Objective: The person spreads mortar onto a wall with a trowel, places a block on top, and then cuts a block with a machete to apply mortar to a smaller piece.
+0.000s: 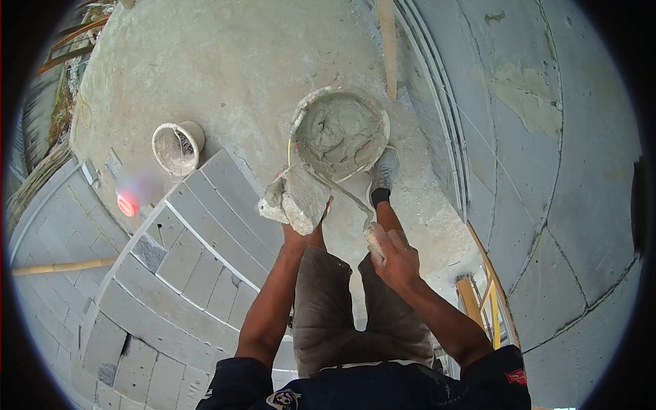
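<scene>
My left hand [299,238] is closed under a rough chunk of grey block [305,199], with wet mortar [275,199] on its left side. My right hand [398,265] grips the handle of a mortar-smeared trowel [361,204]. The trowel reaches up and left toward the chunk, its far end close to the chunk's upper edge and the tub's near rim. Just beyond both hands stands a round tub [386,121] holding wet grey mortar [342,133].
A white bucket [198,137] stands left on the concrete floor, near a pink object [127,204]. Stacked grey blocks [198,273] fill the lower left. A block wall [526,171] rises on the right, with a wooden post [388,48] beside it. My shoe [385,169] is against the tub.
</scene>
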{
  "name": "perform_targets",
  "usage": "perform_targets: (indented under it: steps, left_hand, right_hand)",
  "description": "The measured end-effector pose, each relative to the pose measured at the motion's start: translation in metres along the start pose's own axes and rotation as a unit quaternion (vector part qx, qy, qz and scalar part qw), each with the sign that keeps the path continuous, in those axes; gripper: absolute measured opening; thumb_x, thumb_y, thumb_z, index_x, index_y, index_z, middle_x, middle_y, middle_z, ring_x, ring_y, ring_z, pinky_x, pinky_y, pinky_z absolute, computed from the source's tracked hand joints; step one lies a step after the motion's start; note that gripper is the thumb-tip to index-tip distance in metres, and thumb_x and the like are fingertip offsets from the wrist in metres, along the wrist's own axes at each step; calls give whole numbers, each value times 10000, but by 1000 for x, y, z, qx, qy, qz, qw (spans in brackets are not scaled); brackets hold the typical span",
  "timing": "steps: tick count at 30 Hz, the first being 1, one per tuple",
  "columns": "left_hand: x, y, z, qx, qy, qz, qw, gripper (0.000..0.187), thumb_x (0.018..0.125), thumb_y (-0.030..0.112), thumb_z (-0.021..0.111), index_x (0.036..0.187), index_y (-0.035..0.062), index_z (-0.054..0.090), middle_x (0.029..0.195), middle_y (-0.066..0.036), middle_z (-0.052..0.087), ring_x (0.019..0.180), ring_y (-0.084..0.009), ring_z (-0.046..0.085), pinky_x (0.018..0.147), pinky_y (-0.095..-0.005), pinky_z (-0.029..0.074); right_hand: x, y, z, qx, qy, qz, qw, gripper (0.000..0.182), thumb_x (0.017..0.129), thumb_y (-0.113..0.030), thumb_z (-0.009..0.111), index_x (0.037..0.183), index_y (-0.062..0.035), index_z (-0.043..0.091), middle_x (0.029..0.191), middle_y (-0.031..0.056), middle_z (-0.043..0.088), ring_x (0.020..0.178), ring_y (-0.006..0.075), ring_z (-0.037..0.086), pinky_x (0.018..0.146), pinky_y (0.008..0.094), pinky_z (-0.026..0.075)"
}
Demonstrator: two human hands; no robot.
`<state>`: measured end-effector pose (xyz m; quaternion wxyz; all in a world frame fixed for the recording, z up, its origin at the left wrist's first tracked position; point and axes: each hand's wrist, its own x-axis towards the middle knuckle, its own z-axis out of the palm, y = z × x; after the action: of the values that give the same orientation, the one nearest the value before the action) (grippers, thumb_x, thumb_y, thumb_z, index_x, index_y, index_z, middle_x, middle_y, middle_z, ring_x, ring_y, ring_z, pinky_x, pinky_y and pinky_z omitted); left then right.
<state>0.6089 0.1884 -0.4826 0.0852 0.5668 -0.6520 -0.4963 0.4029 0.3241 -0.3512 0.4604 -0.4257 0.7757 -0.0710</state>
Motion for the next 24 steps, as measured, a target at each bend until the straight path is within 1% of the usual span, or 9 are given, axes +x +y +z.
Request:
perform_targets:
  steps: [5,8,10,11,14,17,20,22,24]
  left_hand:
    - [-3,-2,-2,-91,12,-10,996,1031,689,160,913,1491,43,275,1406,-141,428,1289,-294,470,1076,-439,409]
    - [0,16,-10,-96,-13,-46,994,1045,685,167,916,1495,42,269,1399,-138,429,1286,-288,475,1054,-422,433]
    - [1,17,-13,-56,14,81,995,1039,701,143,902,1506,61,251,1372,-139,449,1276,-282,488,1023,-422,484]
    - [1,22,-16,-54,15,79,995,1039,701,143,902,1506,61,251,1372,-139,449,1276,-282,488,1023,-422,484]
    - [-3,37,-25,-253,-26,-28,967,1017,724,108,879,1516,88,240,1373,-138,448,1263,-285,507,992,-453,531]
    - [-9,27,-31,-298,-47,-67,951,975,776,115,837,1526,117,215,1399,-135,425,1258,-291,517,964,-484,564]
    - [-13,16,-35,-258,-36,-36,965,1026,750,142,880,1525,35,217,1468,-161,403,1337,-280,441,1094,-431,402]
    - [-14,15,-36,-268,-24,-36,962,1030,744,144,884,1523,36,220,1478,-156,380,1338,-280,437,1094,-430,404]
    - [-13,17,-36,-327,-13,-76,942,1038,732,152,894,1519,37,227,1466,-149,376,1335,-275,432,1092,-431,407]
  right_hand:
    - [-24,7,-11,59,-4,10,998,552,854,-188,717,1368,-132,523,963,128,615,853,351,663,708,450,553]
    - [7,30,-1,76,28,27,996,594,852,-216,703,1400,-188,476,1010,127,616,837,369,671,719,485,542]
    - [58,44,3,13,-32,84,996,526,861,-229,696,1346,-167,504,1044,158,630,899,382,676,773,486,537]
    - [88,44,2,-37,-69,111,991,497,864,-238,692,1322,-158,516,1054,168,640,928,387,678,788,489,537]
    - [173,47,19,-116,-120,115,979,396,841,-121,651,1233,-95,595,1067,198,684,993,367,685,839,473,544]
    - [216,30,45,-115,-153,114,975,321,826,-100,646,1146,-70,656,1071,203,701,1030,356,681,865,464,543]
    - [225,15,47,-86,-181,130,971,317,812,-116,668,1123,-56,684,1096,203,702,1059,354,673,892,454,536]
    - [225,19,45,-72,-192,147,968,350,804,-131,687,1145,-52,687,1118,204,698,1070,355,668,907,446,531]
    - [215,49,42,34,-197,121,972,480,785,-176,736,1243,-57,656,1144,210,690,1084,351,660,928,420,520]
